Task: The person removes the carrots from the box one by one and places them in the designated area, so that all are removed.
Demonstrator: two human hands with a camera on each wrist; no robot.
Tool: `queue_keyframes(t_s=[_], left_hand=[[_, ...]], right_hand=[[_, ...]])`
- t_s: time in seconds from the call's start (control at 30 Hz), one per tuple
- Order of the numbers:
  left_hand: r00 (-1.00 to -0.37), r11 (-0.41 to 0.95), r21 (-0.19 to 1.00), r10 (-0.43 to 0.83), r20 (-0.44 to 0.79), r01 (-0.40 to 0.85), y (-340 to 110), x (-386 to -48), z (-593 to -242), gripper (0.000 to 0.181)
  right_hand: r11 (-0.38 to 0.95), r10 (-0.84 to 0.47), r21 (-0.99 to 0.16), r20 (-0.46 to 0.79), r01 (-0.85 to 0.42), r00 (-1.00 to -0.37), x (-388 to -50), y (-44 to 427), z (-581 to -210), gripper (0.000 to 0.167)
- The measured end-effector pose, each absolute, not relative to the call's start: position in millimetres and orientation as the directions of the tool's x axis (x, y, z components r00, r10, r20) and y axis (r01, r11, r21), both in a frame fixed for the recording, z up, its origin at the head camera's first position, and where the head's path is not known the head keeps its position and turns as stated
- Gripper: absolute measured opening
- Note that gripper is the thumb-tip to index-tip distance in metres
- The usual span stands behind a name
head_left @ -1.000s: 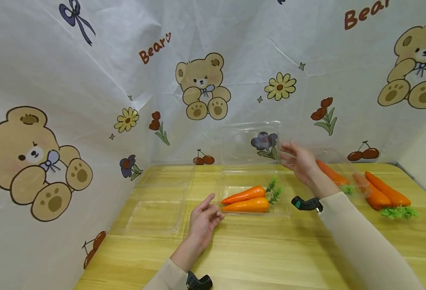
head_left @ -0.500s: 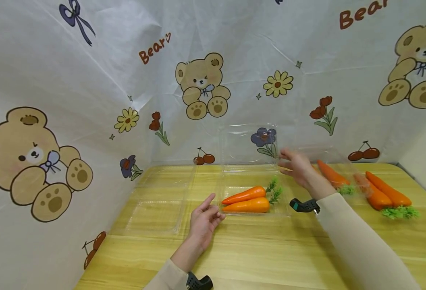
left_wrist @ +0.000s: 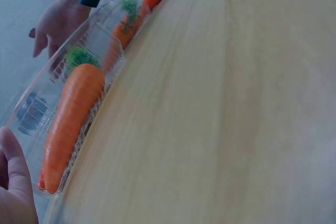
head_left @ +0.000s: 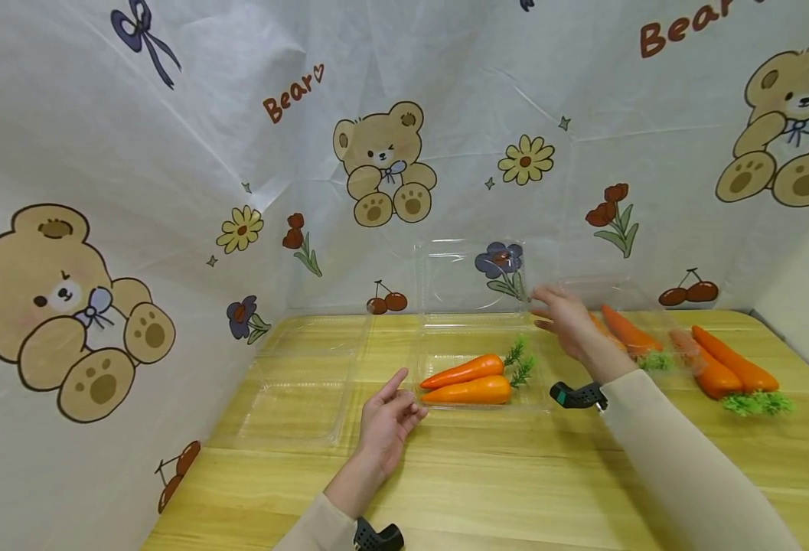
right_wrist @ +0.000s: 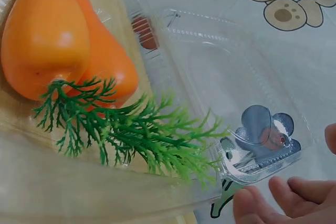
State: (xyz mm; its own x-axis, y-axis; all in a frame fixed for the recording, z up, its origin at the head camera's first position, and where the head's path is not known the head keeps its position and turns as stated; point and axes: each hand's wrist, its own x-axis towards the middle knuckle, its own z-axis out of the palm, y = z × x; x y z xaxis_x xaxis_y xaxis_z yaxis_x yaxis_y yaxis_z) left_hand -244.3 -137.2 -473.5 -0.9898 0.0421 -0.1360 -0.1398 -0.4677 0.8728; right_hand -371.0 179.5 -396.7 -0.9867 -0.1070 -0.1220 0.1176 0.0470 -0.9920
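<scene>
Two toy carrots (head_left: 469, 389) with green tops lie in the base of a clear plastic clamshell box (head_left: 487, 407) at the middle of the table. Its lid (head_left: 445, 268) stands raised at the back. My left hand (head_left: 385, 421) is at the box's near left corner, fingers loosely bent and holding nothing. Beside the lid's right edge is my right hand (head_left: 569, 317), fingers slightly bent. In the right wrist view those fingertips (right_wrist: 249, 203) are close to the lid's corner; whether they touch it I cannot tell.
Another clear box (head_left: 294, 413) stands open at the left. On the right, a third clear box (head_left: 624, 287) has carrots (head_left: 627, 329) in it, partly behind my right arm. More carrots (head_left: 738, 367) lie beside it. A bear-print sheet (head_left: 239, 138) hangs behind the table.
The raised lid's top edge has dropped slightly. My right hand has shifted a little down, staying beside the lid. My left hand has hardly moved.
</scene>
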Motion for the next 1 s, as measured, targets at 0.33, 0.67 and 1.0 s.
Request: queue_keyframes(t_s=[0.33,0.67,1.0], left_hand=[[-0.992,-0.461,0.879,0.049,-0.116,-0.126,-137.3,-243.9,-473.5,0.061],[-0.992,-0.467,0.875,0.051,-0.116,-0.126,-136.3,-244.0,-474.2,0.061],[-0.99,-0.469,0.873,0.046,-0.132,-0.138,-136.0,-244.1,-473.3,0.061]], right_hand=[[0.118,0.006,-0.992,0.035,-0.034,-0.999,-367.8,172.1,-397.3,0.064],[0.137,-0.243,-0.969,0.166,-0.204,-0.956,-363.9,164.4,-402.6,0.056],[0.371,-0.48,-0.865,0.133,-0.338,-0.867,-358.4,150.1,-402.6,0.04]])
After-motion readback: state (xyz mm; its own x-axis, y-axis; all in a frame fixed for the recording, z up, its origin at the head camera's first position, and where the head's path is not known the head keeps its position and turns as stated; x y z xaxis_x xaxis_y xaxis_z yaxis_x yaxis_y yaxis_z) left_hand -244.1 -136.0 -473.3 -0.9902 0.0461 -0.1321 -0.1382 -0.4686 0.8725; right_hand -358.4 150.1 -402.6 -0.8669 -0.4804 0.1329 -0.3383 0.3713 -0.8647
